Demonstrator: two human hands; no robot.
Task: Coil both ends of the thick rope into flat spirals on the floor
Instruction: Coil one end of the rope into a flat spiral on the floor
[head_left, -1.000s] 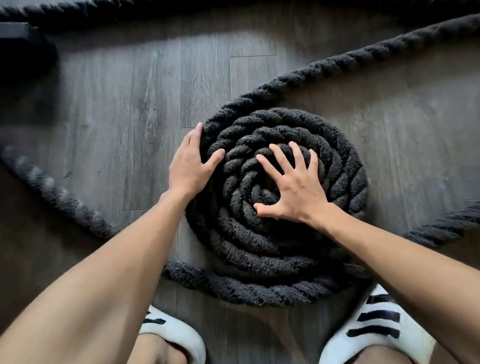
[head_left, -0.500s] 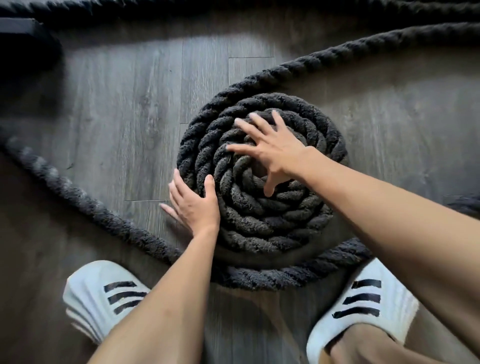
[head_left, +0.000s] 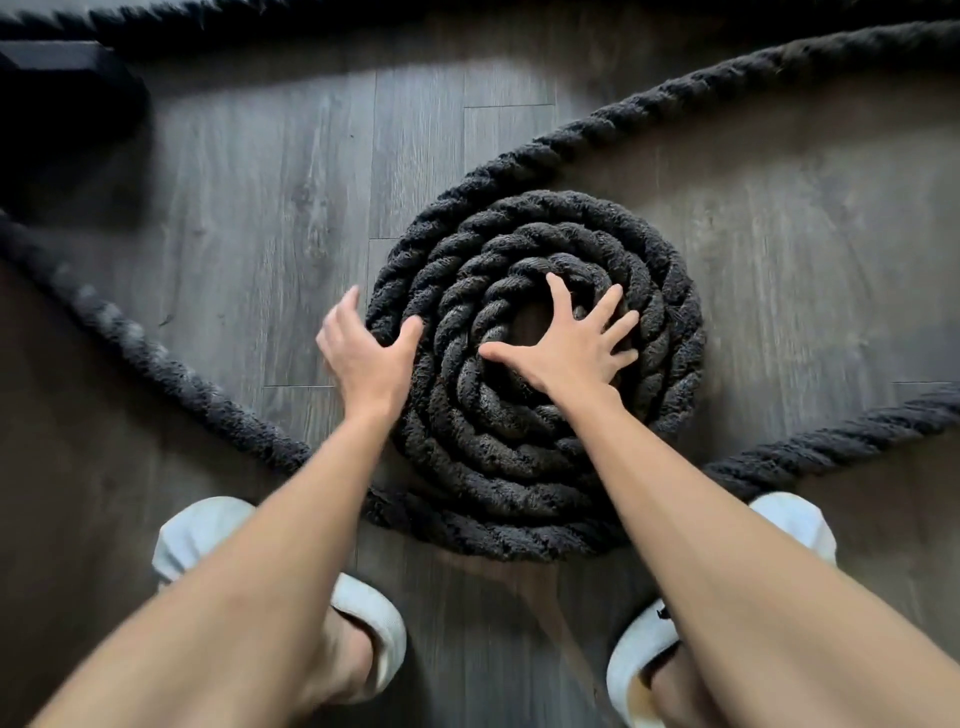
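Note:
A thick black twisted rope lies wound into a flat spiral (head_left: 535, 332) of several turns on the grey wood floor (head_left: 270, 218). My right hand (head_left: 571, 348) rests flat on the spiral's middle with its fingers spread wide. My left hand (head_left: 363, 353) cups the spiral's left outer edge, fingers down the outside and thumb on top of the outer turn. From the spiral's top the loose rope (head_left: 727, 78) runs off to the upper right. Another stretch of rope (head_left: 130, 338) comes in from the left, passes under the spiral's near side and leaves to the right (head_left: 857, 431).
My two feet in white slippers, the left slipper (head_left: 208, 535) and the right slipper (head_left: 639, 654), stand just in front of the spiral. A dark block (head_left: 57, 93) sits at the upper left. More rope (head_left: 260, 15) lies along the far edge.
My left hand has slid up the spiral's left edge. My right hand has shifted from the upper turns down to the centre. The spiral looks turned and slightly wider.

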